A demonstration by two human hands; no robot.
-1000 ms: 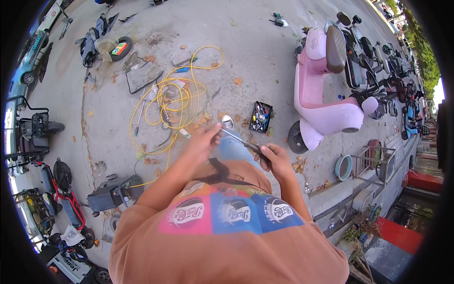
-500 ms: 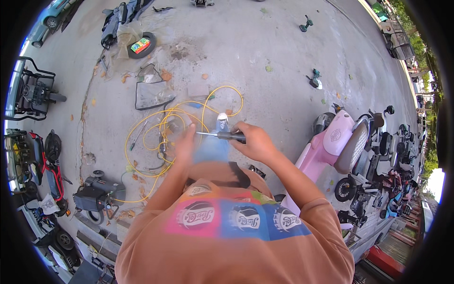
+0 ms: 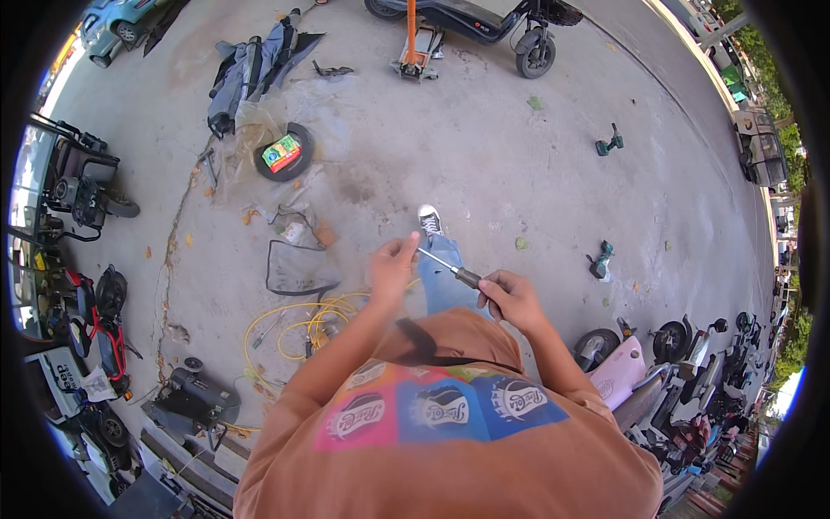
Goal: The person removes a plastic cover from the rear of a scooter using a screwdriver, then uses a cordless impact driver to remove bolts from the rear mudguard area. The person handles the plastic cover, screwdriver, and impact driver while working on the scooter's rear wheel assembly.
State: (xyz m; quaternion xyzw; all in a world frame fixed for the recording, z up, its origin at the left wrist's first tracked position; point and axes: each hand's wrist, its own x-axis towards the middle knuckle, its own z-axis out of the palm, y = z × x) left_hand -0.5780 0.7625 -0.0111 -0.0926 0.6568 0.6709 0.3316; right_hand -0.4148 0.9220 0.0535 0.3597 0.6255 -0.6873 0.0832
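Observation:
My right hand [image 3: 512,299] is closed round the dark handle of a screwdriver [image 3: 468,278], whose thin metal shaft points up and left. The tip of the shaft meets the fingertips of my left hand [image 3: 394,270]. Those fingers are pinched together, and whatever they hold at the tip is too small to make out. Both hands are in front of my body at waist height, over the concrete ground. Beyond them shows one of my shoes [image 3: 430,221], dark with a white toe.
Yellow hose [image 3: 285,318] lies coiled left of me by a dark-edged bag [image 3: 298,270] and an air compressor [image 3: 194,400]. Ahead are a tyre [image 3: 298,164], a floor jack [image 3: 418,59] and a black scooter [image 3: 484,24]. Two cordless drills [image 3: 609,141] and a pink scooter [image 3: 618,372] are at right.
I have moved forward over the ground: the hose and pink scooter have slid nearer, and the floor jack and black scooter have come into view. The screwdriver has tilted, its tip pointing farther forward.

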